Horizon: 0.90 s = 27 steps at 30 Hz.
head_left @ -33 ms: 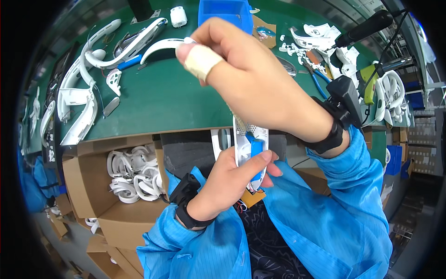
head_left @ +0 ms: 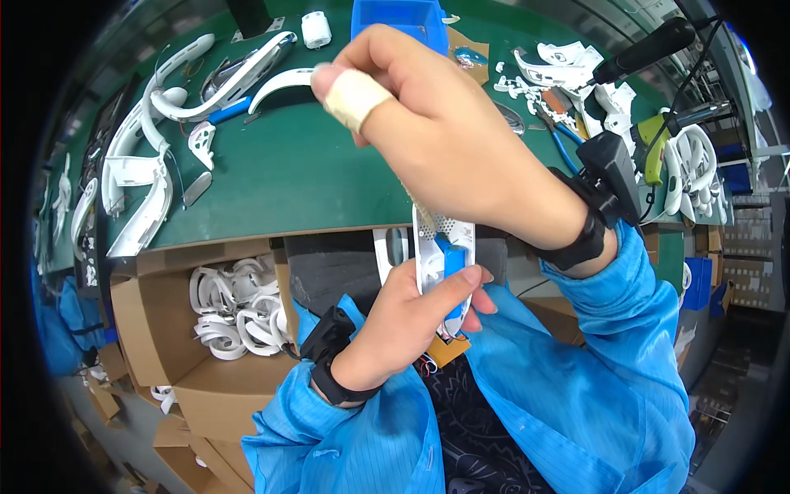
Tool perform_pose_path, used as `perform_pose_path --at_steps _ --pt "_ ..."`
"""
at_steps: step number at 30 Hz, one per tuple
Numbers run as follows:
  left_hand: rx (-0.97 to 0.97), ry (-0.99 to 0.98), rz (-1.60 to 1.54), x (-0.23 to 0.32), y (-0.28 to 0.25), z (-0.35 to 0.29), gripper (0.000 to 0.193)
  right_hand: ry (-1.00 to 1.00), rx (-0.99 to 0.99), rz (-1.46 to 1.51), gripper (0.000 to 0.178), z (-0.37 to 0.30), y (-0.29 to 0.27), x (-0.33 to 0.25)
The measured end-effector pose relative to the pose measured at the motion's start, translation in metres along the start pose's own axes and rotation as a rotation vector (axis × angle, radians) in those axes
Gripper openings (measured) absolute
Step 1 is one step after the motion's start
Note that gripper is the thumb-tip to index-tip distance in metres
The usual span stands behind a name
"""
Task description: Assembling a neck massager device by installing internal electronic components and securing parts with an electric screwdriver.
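In my left hand (head_left: 393, 319) is a long white plastic housing (head_left: 423, 255), held upright over my lap with the thumb across it. A blue cylindrical battery (head_left: 454, 262) lies inside it, and thin wires show at its lower end. My right hand (head_left: 436, 132) is raised above the bench, thumb and fingers pinched together. Pale tape (head_left: 357, 99) wraps its thumb. Whatever the pinch holds is hidden. A thin yellowish strand (head_left: 424, 214) runs between the underside of this hand and the top of the housing.
White curved shells (head_left: 140, 156) lie on the green bench (head_left: 280, 181) at left. A blue bin (head_left: 401, 20) stands at the back. Pliers (head_left: 566, 146), small white parts and a green power screwdriver (head_left: 654, 148) are at right. Below left, a cardboard box (head_left: 156, 329) holds white rings.
My right hand has shifted very slightly up, and a small white bit seen at its fingertips is now out of sight. The left hand and housing stay put.
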<state>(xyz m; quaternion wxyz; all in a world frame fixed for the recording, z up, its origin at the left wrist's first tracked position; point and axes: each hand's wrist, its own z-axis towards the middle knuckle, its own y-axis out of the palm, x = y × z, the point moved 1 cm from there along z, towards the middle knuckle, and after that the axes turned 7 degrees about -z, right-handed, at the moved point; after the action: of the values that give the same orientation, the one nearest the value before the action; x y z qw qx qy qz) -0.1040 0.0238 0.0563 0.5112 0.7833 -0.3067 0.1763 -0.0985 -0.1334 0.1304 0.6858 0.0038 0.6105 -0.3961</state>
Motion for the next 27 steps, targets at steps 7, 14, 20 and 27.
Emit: perform_pose_path --at_steps 7,14,20,27 --pt "0.046 0.068 -0.019 -0.006 0.003 0.000 0.028 -0.155 0.153 -0.332 0.048 0.018 0.006 0.012" --pt "0.029 0.142 0.055 -0.011 0.004 0.004 0.021 -0.056 0.083 -0.202 0.051 0.018 0.000 0.018" --pt "0.062 0.119 -0.007 -0.007 0.004 0.002 0.023 -0.350 0.364 -0.050 0.042 0.004 -0.004 -0.012" --pt "0.053 0.076 0.043 -0.005 0.007 -0.001 0.024 -0.270 0.230 -0.138 0.045 0.005 -0.005 0.000"
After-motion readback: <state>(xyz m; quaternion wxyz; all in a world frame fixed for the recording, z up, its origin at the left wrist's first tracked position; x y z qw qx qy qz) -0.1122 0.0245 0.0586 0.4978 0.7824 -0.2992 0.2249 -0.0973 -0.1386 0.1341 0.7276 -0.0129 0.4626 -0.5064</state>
